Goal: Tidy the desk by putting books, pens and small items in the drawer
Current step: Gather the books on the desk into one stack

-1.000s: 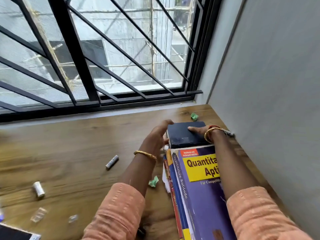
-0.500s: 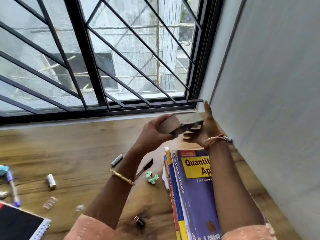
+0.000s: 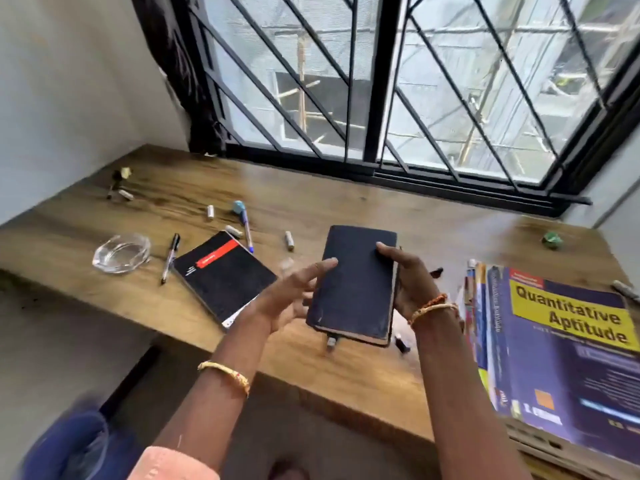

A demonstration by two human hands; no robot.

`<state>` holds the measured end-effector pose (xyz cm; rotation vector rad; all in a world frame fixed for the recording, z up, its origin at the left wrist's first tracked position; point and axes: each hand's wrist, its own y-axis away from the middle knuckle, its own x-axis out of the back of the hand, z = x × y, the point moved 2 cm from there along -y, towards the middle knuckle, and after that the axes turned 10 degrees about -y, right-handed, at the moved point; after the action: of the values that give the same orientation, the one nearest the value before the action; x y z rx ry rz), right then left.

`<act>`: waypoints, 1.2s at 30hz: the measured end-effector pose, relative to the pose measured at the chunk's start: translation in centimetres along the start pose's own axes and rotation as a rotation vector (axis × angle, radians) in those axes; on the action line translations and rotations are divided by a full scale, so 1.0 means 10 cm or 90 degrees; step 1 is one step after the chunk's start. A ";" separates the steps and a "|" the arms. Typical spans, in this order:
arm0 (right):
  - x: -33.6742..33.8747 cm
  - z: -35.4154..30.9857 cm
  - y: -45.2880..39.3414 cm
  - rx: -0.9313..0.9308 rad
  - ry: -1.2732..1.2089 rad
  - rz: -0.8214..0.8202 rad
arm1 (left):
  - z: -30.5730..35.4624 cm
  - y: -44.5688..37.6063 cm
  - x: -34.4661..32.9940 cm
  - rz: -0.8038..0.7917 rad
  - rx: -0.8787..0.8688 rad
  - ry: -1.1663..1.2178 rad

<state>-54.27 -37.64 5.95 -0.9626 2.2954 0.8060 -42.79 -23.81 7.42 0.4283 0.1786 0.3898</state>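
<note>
Nearest the camera there's a peach sleeve (image 3: 169,462) at the bottom edge and both forearms with gold bangles reaching out over the wooden surface (image 3: 363,379). The right hand (image 3: 410,282) has the dark blue book (image 3: 356,285) held up above the surface, thumb curled over the front cover and fingers wrapped round the right edge. The left hand (image 3: 294,296) is loose with fingers spread, index tip just touching the book's left edge, not really gripping anything. Off to the right a stack of big books (image 3: 554,358) lies flat, the top one a purple "Quantitative Aptitude". To the left of the hands a black notebook (image 3: 223,277) with a red stripe lies on the surface, with a black pen (image 3: 169,258) just beside it and a clear glass ashtray (image 3: 121,252) further left. Behind the notebook there's a blue pen (image 3: 246,230) and a few small whitish cylinders scattered about, too blurry to say what they are. A little green crumpled thing (image 3: 552,239) sits near the far right corner. Right at the back is the black window grille (image 3: 381,98).
</note>
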 end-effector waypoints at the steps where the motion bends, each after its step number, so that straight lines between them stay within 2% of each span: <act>1: -0.15 0.14 -0.06 -0.022 0.024 -0.013 | -0.09 0.06 0.09 -0.010 0.027 0.068; 4: -0.56 0.46 -0.29 -0.038 0.110 -0.031 | -0.21 0.16 0.36 0.010 0.019 0.222; 8: -1.04 0.83 -0.73 -0.013 0.318 0.058 | -0.36 0.22 1.03 0.118 -0.018 0.315; 11: -1.15 1.21 -1.12 0.049 0.660 0.095 | -0.54 0.27 1.67 0.180 -0.023 0.320; 13: -1.25 1.40 -1.16 0.028 0.900 0.099 | -0.65 0.30 2.01 0.199 -0.016 0.325; 14: -1.34 1.48 -1.12 0.009 0.994 0.092 | -0.69 0.31 2.15 0.208 -0.014 0.325; 16: -1.50 1.53 -1.03 -0.013 1.070 0.121 | -0.72 0.32 2.32 0.210 -0.021 0.311; 20: -1.56 1.50 -1.11 -0.081 1.050 0.207 | -0.71 0.25 2.40 0.170 0.000 0.279; 22: -1.51 1.48 -1.17 -0.137 0.995 0.207 | -0.72 0.22 2.41 0.149 0.007 0.268; 24: -1.47 1.46 -1.16 -0.144 0.911 0.189 | -0.72 0.20 2.43 0.143 0.004 0.261; 28: -1.25 1.54 -0.99 -0.075 0.622 0.164 | -0.68 0.15 2.41 0.134 -0.030 0.262; 32: -0.89 1.81 -0.60 -0.012 0.354 0.227 | -0.58 0.04 2.20 0.097 -0.039 0.209; 34: -0.76 1.85 -0.40 0.030 0.297 0.287 | -0.54 -0.04 2.03 0.052 -0.017 0.178; 36: -0.64 1.79 -0.26 0.077 0.309 0.341 | -0.55 -0.12 1.84 0.021 0.027 0.143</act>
<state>-44.31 -23.93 -3.06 -0.5234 3.0569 0.6705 -27.01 -15.38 0.41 0.4291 0.3997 0.4673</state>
